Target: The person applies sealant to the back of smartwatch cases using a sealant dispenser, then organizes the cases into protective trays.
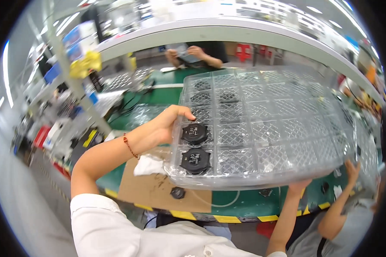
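A clear plastic blister tray (pixel 270 132), seemingly a stack of several, is held up over the bench, tilted. My left hand (pixel 165 124) grips its left edge, the thumb on top by the first column of pockets. My right hand (pixel 299 185) supports it from below at the front edge, its fingers mostly hidden by the plastic. Two black watch bodies (pixel 194 133) lie in the left column, at the near end. Darker round shapes (pixel 228 95) show faintly through far pockets. Another black watch part (pixel 178 192) rests on a cardboard sheet (pixel 137 186) below.
A white cloth (pixel 150 165) lies on the cardboard. The green bench (pixel 227 201) has a yellow-and-black striped edge. At right, a co-worker's hand (pixel 352 171) is close to another clear tray (pixel 366 145). Across the bench another person's hands (pixel 186 53) hold something grey. A shelf post (pixel 79 85) stands left.
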### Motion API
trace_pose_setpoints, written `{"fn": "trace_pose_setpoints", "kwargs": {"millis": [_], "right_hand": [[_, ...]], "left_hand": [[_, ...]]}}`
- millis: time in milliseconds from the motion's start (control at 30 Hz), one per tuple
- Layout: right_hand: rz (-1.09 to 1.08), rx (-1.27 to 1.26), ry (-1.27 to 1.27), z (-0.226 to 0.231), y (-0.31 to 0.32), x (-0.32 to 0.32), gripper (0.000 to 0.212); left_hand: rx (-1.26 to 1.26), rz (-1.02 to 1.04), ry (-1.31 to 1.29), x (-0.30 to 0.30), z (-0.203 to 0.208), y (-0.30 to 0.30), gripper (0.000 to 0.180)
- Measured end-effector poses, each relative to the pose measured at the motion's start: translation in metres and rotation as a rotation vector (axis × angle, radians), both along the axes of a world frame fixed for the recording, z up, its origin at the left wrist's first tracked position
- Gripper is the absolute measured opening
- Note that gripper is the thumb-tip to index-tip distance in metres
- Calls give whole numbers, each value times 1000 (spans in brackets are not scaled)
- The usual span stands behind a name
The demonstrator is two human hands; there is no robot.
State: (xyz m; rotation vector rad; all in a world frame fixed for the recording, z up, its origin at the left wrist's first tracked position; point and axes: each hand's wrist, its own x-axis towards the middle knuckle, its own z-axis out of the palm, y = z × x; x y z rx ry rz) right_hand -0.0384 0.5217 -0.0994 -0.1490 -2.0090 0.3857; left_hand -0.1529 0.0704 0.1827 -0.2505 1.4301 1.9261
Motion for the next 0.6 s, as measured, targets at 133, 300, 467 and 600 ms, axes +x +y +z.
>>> {"fn": "trace_pose_setpoints", "kwargs": {"millis": [133, 300, 467, 600], "right_hand": [[368, -336, -36, -5, -39, -14, 69], [517, -281, -181, 19, -90, -4, 65], [741, -193, -432, 75, -145, -9, 54], [852, -132, -772, 125, -170, 9, 41]], "left_hand": [[-142, 234, 72, 47, 10, -72, 20], [-176, 464, 151, 94, -21, -165, 22], [-183, 605, 223, 128, -43, -197, 22], [-205, 433, 391, 115, -89, -232, 24]]}}
